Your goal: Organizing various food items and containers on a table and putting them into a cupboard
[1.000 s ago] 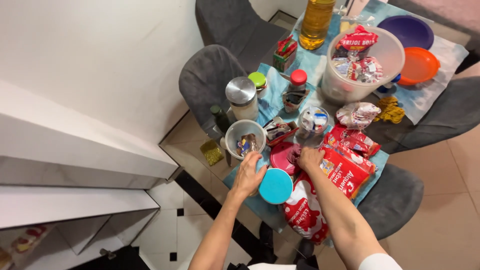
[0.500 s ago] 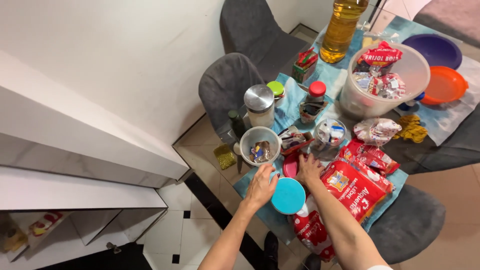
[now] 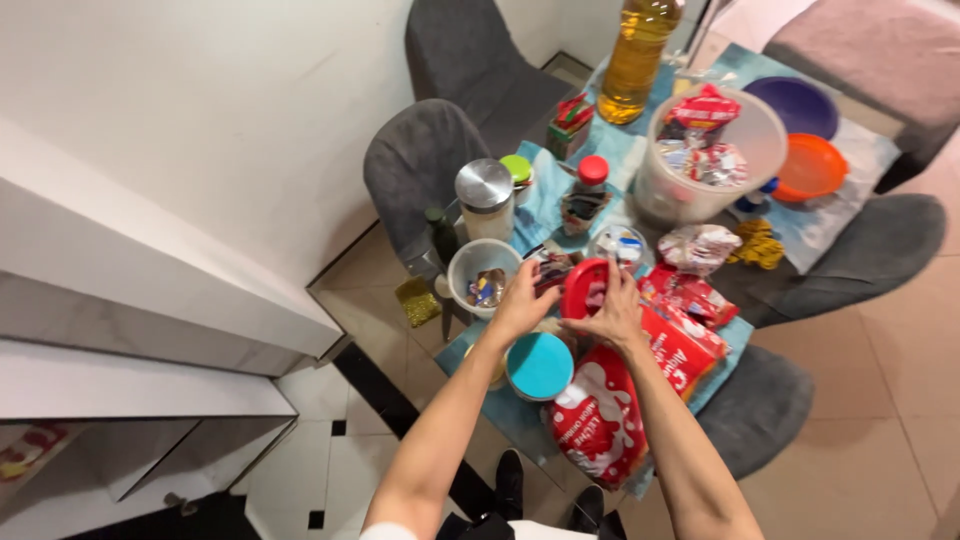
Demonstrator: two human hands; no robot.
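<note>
Head view: right hand (image 3: pixel 614 312) is gripping the red lid (image 3: pixel 583 288), fingers curled on it; left hand (image 3: pixel 522 300) is touching its left rim, loosely bent.

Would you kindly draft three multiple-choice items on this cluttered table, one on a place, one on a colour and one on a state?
1. Where does the round teal lid lie?
A. on the near table edge, beside the red-and-white bag
B. inside the big clear tub
C. on a grey chair

2. What colour is the round lid at the person's hands?
A. green
B. red
C. purple

3. How does the small clear plastic jar by the left hand stand?
A. capped
B. tipped over
C. upright and open, with small wrapped items inside

Answers: 1 A, since the teal lid sits between the forearms next to the bag; 2 B, the lid that the right hand rests on is plainly red; 3 C, the jar's rim is bare and its contents show from above.
</note>
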